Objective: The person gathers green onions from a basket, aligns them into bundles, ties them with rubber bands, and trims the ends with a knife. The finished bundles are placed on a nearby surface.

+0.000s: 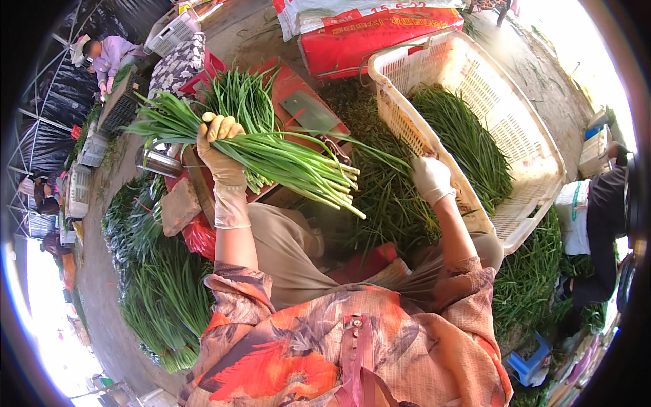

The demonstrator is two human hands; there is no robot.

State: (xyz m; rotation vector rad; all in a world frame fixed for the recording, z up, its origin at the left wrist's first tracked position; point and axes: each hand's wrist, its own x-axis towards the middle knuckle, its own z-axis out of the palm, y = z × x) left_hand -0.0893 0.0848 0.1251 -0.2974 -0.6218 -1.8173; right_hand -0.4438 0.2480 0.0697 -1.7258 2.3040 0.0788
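My left hand (219, 155), in a thin pale glove, grips a bunch of green garlic chives (300, 165) above my lap. Its leafy tips point left and the pale stem ends point right. Thin leaves stretch from the bunch to my right hand (431, 178), also gloved, whose fingers are closed on their end beside the crate. Beneath the bunch is a red board (287, 91), carrying a cleaver (310, 109) with a wide blade and more loose chives (239, 99). The cleaver's handle is partly hidden by the held stems.
A white plastic crate (407, 109) holding chives (463, 145) stands at right. Leaf trimmings (376, 203) cover the ground before me. Bundled chives (163, 295), a stone block (180, 207) and a metal cylinder (158, 162) lie left. Red sacks (376, 43) lie ahead; people (114, 53) work nearby.
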